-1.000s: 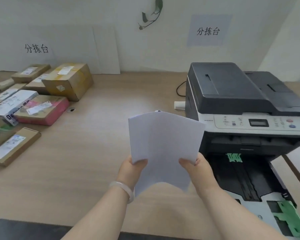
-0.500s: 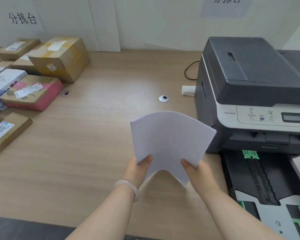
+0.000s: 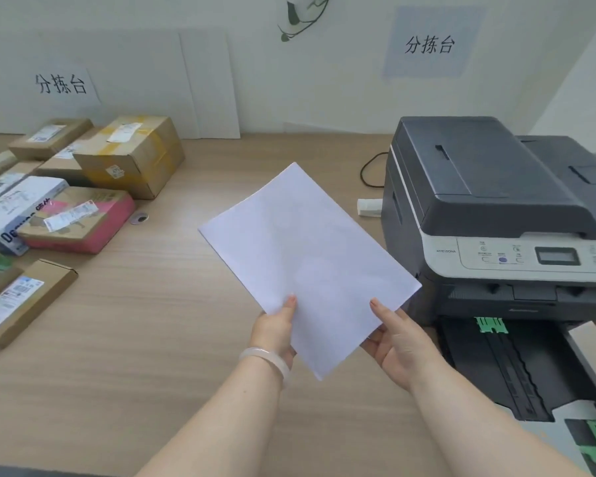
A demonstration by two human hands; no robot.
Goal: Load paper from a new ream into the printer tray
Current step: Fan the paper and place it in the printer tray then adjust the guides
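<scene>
Holding item: paper (image 3: 307, 256), a thin white stack, is hanging above the bench (image 3: 135, 373), turned diamond-wise, just left of the printer (image 3: 496, 208). Left hand (image 3: 276, 333) is pinching the near-left edge, thumb on top; right hand (image 3: 398, 342) is pinching the near-right edge the same way, fingers underneath. Both are closing on the paper, neither is free. Tray (image 3: 516, 370) is standing pulled out and open at the printer's foot, dark and seemingly bare, green guides showing. Handling, by judgement: the stack is looking light, limp and slick, liable to sag, fan or slide apart; it is wanting support along two opposite edges, sheets squared before lowering flat between the guides. Boxes (image 3: 83, 201) are lying well apart at far left.
</scene>
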